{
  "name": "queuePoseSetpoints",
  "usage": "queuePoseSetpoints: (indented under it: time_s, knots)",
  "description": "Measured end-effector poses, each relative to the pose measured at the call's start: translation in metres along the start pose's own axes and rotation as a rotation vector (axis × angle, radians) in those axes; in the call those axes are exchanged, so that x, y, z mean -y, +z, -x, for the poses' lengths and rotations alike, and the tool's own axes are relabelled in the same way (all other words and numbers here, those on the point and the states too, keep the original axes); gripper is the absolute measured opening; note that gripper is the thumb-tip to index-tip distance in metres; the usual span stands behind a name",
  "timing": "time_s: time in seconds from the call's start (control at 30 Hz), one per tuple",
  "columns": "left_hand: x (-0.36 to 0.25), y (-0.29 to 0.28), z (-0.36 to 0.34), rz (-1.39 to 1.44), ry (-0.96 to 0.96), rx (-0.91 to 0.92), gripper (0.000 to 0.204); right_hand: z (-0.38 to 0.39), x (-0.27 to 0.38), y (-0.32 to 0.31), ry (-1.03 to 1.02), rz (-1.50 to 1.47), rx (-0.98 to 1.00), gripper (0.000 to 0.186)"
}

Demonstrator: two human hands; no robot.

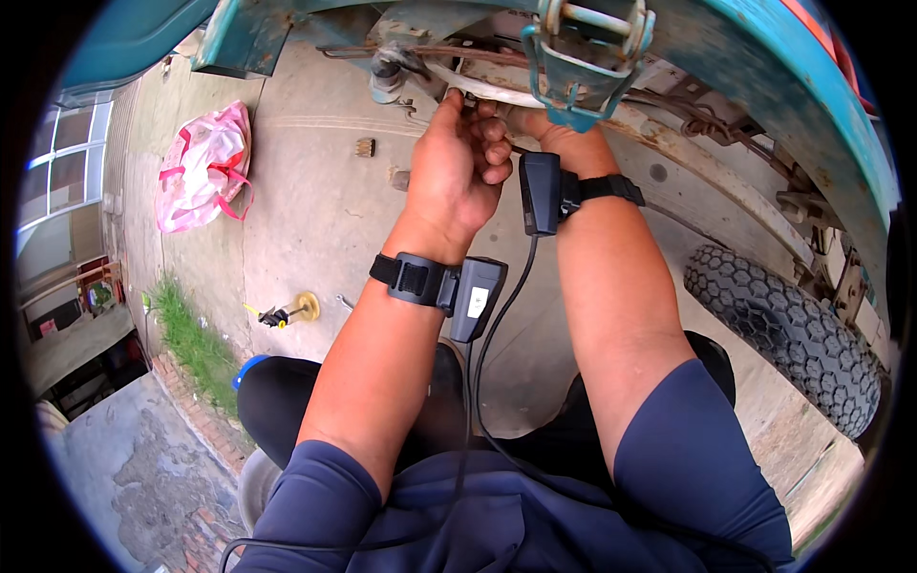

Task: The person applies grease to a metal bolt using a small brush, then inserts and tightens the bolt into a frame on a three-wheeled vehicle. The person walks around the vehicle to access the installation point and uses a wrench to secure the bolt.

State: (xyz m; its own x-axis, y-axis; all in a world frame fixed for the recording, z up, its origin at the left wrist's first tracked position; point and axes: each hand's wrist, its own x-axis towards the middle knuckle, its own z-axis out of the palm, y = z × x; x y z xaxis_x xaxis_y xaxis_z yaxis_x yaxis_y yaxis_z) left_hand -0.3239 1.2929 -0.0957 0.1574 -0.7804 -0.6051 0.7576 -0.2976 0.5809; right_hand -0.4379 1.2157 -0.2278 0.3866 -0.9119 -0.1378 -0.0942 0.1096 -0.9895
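Both my hands reach up under the teal frame of a vehicle. My left hand is closed, its fingers curled and its thumb pressed up by a pale metal bar. Whatever it pinches is too small and covered to make out. Just to its right, my right hand reaches in behind a teal metal bracket. Its fingers are mostly hidden there. A greyish joint-like part hangs left of the bar. Each wrist wears a strapped black device with a cable.
A large knobbly tyre stands to the right. On the concrete at left lie a pink-and-white bag, a small brownish block, a round yellowish piece beside a black-and-yellow tool, and a wrench. Grass grows farther left.
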Motion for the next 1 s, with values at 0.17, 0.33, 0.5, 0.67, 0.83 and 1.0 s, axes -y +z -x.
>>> queuePoseSetpoints:
  time_s: [0.17, 0.33, 0.5, 0.67, 0.83, 1.0]
  knots:
    - [-0.001, -0.004, -0.002, 0.026, -0.033, 0.052, 0.036, 0.005, 0.028, -0.003, 0.000, -0.013, 0.002, 0.028]
    - [-0.001, 0.003, 0.001, 0.022, -0.021, 0.025, 0.036, 0.015, 0.044, 0.000, -0.090, -0.103, -0.066, 0.028]
    - [-0.001, -0.001, -0.001, 0.019, -0.030, 0.031, 0.034, 0.012, 0.040, -0.002, -0.031, 0.056, -0.053, 0.029]
    - [0.000, 0.003, 0.000, -0.048, 0.064, -0.025, 0.027, 0.003, 0.027, -0.004, -0.096, 0.125, -0.030, 0.030]
    - [0.004, 0.002, 0.001, -0.227, 0.245, -0.062, 0.019, 0.014, 0.038, -0.003, -0.083, 0.138, -0.068, 0.032]
    - [0.009, 0.003, -0.001, -0.278, 0.306, -0.098, 0.021, 0.019, 0.042, -0.004, -0.061, 0.141, -0.075, 0.034]
